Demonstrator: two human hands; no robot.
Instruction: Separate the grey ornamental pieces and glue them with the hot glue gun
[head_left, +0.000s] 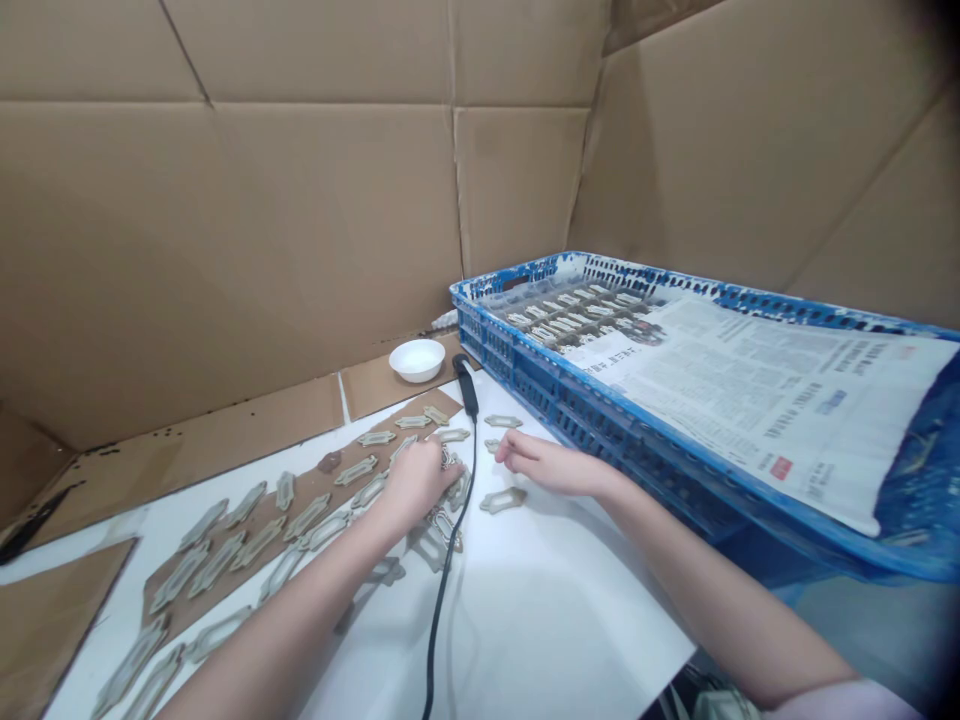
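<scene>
A blue crate [570, 400] fills the right. Left of it on the white bench [540, 610], a brown cardboard sheet [444, 400] carries rows of metal plates [307, 517]. The left hand [415, 482] curls over a small heap [456, 490] at the sheet's right edge; whether its fingers grip one I cannot tell. The right hand [549, 466] lies flat, fingers straight, empty, beside a loose plate [502, 498]. Lifting plates singly should keep the rows tidy.

The white table top [555, 600] in front is lying free, w/ wide room for a hand. At right the blue plastic crate [570, 400] is blocking the way. At left, rows of flat grey metal plates [255, 545] are covering the surface. A thin black cable [450, 560] is crossing the middle, and brown cardboard walls [225, 250] are closing the back.
</scene>
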